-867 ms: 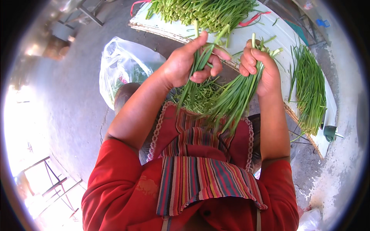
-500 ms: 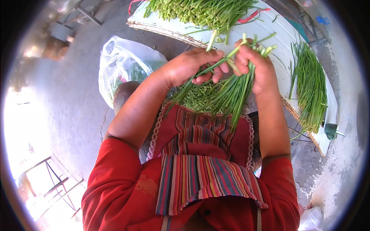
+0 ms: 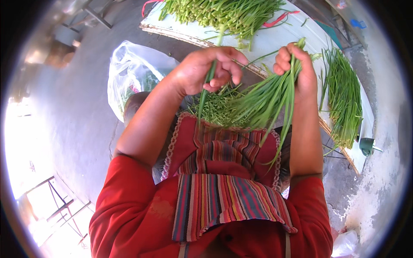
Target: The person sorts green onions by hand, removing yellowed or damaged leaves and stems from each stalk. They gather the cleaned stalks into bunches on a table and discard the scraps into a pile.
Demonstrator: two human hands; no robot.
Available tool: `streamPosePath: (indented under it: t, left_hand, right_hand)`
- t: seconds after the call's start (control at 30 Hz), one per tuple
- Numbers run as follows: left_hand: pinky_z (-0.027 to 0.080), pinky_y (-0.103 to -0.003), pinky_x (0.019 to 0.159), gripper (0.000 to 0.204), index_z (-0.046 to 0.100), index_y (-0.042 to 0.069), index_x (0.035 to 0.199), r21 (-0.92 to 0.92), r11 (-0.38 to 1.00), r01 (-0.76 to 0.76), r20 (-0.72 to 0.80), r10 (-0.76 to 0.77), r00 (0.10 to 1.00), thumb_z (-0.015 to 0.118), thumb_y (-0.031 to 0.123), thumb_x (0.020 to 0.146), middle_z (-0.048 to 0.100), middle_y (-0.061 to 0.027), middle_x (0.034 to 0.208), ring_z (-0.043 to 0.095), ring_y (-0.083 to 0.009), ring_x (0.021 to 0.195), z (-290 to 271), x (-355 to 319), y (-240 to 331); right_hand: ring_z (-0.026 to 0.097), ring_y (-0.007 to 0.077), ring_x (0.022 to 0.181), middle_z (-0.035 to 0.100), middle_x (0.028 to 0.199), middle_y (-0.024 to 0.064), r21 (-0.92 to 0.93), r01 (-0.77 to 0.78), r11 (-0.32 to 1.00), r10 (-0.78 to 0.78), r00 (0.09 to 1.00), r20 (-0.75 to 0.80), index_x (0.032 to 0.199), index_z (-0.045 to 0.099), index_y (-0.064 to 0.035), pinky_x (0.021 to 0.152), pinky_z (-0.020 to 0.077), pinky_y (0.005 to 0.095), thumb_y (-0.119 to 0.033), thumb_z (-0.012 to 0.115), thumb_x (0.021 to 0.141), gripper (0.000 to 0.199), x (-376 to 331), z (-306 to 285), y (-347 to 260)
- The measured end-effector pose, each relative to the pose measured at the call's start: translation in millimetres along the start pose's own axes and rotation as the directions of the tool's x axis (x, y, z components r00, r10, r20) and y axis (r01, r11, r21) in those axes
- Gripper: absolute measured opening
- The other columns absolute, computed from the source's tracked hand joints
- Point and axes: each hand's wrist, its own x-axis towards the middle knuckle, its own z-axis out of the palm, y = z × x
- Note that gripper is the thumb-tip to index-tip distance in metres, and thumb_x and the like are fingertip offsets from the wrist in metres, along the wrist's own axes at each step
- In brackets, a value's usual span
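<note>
Above my lap, my right hand (image 3: 299, 69) is closed around a loose bunch of green garlic chives (image 3: 275, 96); their leaves fan down toward the striped apron (image 3: 232, 206). To its left, my left hand (image 3: 204, 71) holds a single chive stalk (image 3: 202, 105) that hangs down past the palm, with its pale end sticking up above the fingers. The two hands are apart. Below and between them lies a heap of short green trimmings (image 3: 223, 105), blurred in part. A big pile of chives (image 3: 223, 17) rests on the white table (image 3: 301, 32) ahead.
At the table's right, a laid-out row of chives (image 3: 344, 99) lies beside a dark green container (image 3: 366, 146). A clear plastic bag (image 3: 133, 64) with greens inside stands left of my knee. Red ties (image 3: 279, 19) show by the big pile. A wall bounds the right side.
My hands have drawn apart, the right one moving right with the bunch and the left slightly left. The stalk in my left hand has swung to hang steeply.
</note>
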Motion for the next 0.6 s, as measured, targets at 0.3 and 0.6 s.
streamPosePath:
  t: [0.3, 0.6]
  left_hand:
    - [0.022, -0.018, 0.033, 0.02, 0.052, 0.001, 0.095, 0.392, 0.905, 0.164, -0.056, -0.155, 0.986, 0.047, 0.017, 0.083, 0.052, -0.0057, 0.062, 0.034, -0.0022, 0.038, 10, 10, -18]
    - [0.033, -0.022, 0.039, 0.02, 0.055, 0.0, 0.093, 0.555, 0.825, 0.112, -0.052, -0.1, 0.994, 0.047, 0.017, 0.085, 0.053, -0.0049, 0.063, 0.041, -0.0057, 0.043, 7, 14, -21]
  right_hand:
    - [0.047, 0.0089, 0.052, 0.049, 0.058, 0.0, -0.359, -0.069, 0.931, 0.095, 0.994, 0.055, 0.085, 0.059, -0.0041, 0.051, 0.0393, 0.0251, -0.021, 0.064, 0.082, 0.018, -2, 17, 35]
    - [0.05, 0.0113, 0.054, 0.048, 0.056, 0.0001, -0.383, -0.073, 0.921, 0.057, 0.997, -0.054, 0.076, 0.056, -0.0071, 0.056, 0.0433, 0.0255, -0.027, 0.062, 0.083, 0.022, 0, 18, 33]
